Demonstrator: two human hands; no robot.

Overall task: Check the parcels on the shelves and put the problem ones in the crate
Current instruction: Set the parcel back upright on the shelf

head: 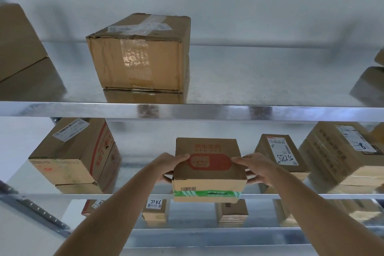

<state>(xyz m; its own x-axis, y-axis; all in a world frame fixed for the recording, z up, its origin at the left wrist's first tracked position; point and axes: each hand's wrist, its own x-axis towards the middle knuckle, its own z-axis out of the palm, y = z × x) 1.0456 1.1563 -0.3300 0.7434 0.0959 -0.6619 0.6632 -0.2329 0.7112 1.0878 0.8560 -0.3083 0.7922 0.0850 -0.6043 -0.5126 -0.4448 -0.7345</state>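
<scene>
The person holds a small cardboard parcel (208,169) with both hands at the front edge of the middle shelf (128,196). The left hand (171,167) grasps the left side of the parcel, with the thumb on top and the fingers curled under the side. The right hand (254,169) grasps the right side in the same way. The parcel has a red printed panel on its top and a green and white tape band with a barcode on its front face. Its front part reaches over the shelf edge; I cannot tell if its bottom touches the shelf.

On the same shelf, near the left end, stands a larger carton with red print (72,153), turned at an angle. To the right of the held parcel stands a box with a white label and handwritten numbers (279,153), and next to it, toward the right end, a big carton with a label (340,151).

On the top shelf (228,111) a taped brown box (139,54) stands near the front edge, left of the middle. A further box (18,39) is at the left end.

On the lower shelf (187,235) stand several small parcels, one with a label and handwritten digits (154,210)
</scene>
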